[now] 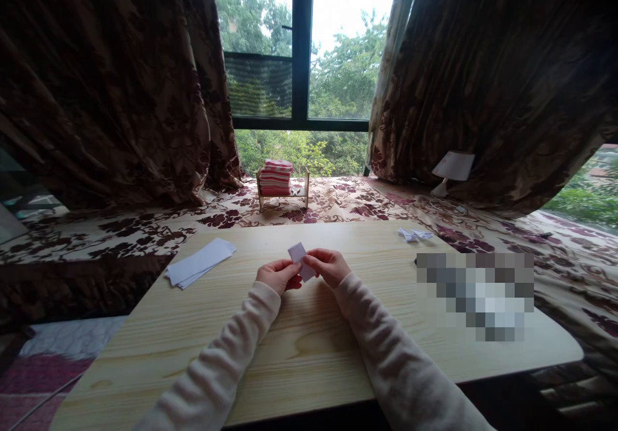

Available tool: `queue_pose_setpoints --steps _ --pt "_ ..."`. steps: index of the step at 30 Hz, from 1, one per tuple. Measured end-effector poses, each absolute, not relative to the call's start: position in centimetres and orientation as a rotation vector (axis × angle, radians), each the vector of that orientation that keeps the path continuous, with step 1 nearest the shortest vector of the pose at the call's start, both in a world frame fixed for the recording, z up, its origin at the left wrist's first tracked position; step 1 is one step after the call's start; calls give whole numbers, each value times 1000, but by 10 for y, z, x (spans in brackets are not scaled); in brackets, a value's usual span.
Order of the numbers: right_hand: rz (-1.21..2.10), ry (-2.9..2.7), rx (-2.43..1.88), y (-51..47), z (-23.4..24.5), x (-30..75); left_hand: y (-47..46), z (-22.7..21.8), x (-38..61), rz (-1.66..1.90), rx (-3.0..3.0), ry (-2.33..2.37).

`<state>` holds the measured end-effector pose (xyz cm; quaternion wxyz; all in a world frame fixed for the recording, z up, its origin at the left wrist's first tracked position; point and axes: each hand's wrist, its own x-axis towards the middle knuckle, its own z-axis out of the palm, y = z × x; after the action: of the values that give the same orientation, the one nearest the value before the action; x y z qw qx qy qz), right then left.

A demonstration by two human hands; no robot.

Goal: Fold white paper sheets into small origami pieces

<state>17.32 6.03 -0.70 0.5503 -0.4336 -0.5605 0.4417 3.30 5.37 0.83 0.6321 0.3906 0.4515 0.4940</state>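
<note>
A small folded piece of white paper point(297, 251) is held up between my hands, above the middle of the wooden table point(309, 354). My left hand point(277, 276) pinches its left side with thumb and fingers. From the right, my right hand point(329, 266) grips it near the middle, fingers closed. Part of the paper's lower end shows beneath the fingertips. To the left lies a stack of white paper strips point(201, 262), slightly fanned out. Several small folded paper pieces point(414, 234) rest near the table's far right corner.
A blurred-out object point(476, 297) occupies the table's right side. Behind the table, a ledge with a floral cover point(338, 199) bears a small rack point(307, 189) with folded pink-striped cloths point(277, 178), and a white lamp point(452, 165). Dark curtains point(111, 83) flank the window.
</note>
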Motion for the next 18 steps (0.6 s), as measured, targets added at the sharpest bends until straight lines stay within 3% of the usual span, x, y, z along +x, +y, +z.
queue_pose_setpoints --steps 9,18 --pt "1024 -1380 -1011 62 -12 173 58 9 26 1106 819 961" --pt "682 -1506 -1110 58 -11 170 63 1 25 1147 734 972"
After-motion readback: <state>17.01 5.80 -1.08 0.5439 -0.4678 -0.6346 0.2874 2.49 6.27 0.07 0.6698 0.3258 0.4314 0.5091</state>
